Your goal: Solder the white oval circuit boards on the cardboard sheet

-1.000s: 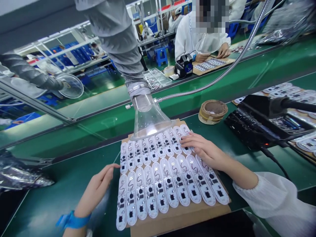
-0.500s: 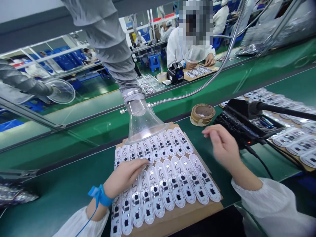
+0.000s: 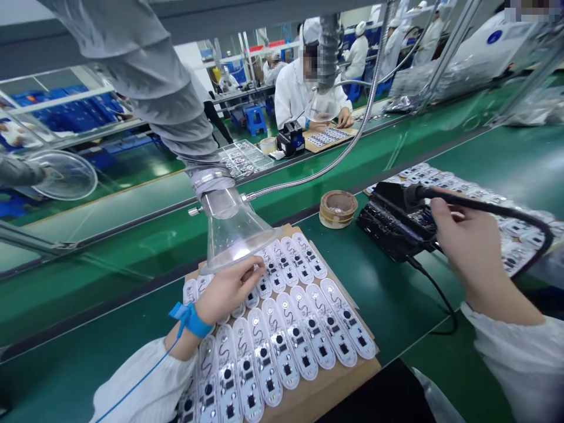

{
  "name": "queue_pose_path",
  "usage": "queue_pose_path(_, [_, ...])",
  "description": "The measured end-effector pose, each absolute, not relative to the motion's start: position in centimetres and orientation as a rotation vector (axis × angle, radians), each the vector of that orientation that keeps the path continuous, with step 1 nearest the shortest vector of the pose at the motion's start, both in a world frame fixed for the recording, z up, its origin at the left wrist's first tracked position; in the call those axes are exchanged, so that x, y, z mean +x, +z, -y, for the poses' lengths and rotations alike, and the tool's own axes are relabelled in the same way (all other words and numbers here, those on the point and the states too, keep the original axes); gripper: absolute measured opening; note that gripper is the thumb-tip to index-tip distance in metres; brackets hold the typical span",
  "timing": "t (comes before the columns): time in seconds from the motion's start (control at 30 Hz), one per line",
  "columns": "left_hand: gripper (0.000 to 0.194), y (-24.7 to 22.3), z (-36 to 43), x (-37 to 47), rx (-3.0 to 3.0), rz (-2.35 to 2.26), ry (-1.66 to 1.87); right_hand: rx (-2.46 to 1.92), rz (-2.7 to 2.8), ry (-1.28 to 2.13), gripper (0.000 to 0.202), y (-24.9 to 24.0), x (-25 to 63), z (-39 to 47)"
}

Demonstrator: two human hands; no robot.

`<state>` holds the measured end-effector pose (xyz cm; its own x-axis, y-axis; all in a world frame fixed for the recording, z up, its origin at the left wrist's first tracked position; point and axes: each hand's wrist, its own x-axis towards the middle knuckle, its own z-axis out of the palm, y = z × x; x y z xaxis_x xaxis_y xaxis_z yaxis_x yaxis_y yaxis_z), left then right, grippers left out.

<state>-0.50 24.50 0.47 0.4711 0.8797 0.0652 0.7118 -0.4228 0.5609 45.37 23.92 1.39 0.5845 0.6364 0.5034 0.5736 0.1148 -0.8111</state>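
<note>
My right hand (image 3: 473,247) is closed around the black handle of a soldering iron (image 3: 434,194), whose front end sits in a black stand (image 3: 392,220). Its thick cord loops away to the right. My left hand (image 3: 231,288), with a blue wrist strap (image 3: 191,320), hovers over the upper row of white oval-ended circuit boards (image 3: 288,335). The left fingers are curled together; whatever they hold, if anything, cannot be made out. Each board carries black components and a thin curved wire. They lie in two rows on a cardboard sheet (image 3: 335,393).
A clear extraction funnel (image 3: 238,235) hangs low over the boards on a grey hose (image 3: 150,88). Behind the boards stands a roll of tape (image 3: 338,208). More boards (image 3: 458,185) lie right of the stand. Across the line a co-worker (image 3: 293,88) sits at similar boards.
My right hand has moved right and taken hold of the soldering iron's handle. My left hand has curled its fingers and sits nearer the funnel. The whole view has shifted.
</note>
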Motion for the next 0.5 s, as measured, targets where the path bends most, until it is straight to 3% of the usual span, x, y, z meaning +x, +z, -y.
queue_pose_path(0.1, [0.032, 0.0, -24.1, -1.5, 2.174, -1.456, 0.557, -1.524, 1.018, -0.116, 0.028, 1.7, 44.5, -23.8])
queue_pose_path(0.2, [0.031, -0.3, -23.6, -2.5, 2.156, -1.504, 0.614, -1.196, 0.839, -0.246, 0.020, 1.3, 41.7, -22.2])
queue_pose_path(0.27, [0.031, -0.4, -23.7, -2.6, 2.190, -1.482, 0.578, -1.125, 0.862, -0.080, 0.013, 0.8, 38.9, -21.5])
queue_pose_path(0.5, [0.034, -1.6, -25.9, -1.9, 2.375, -1.388, 0.563, -1.165, 1.425, 0.479, 0.016, -1.7, 33.5, -24.6])
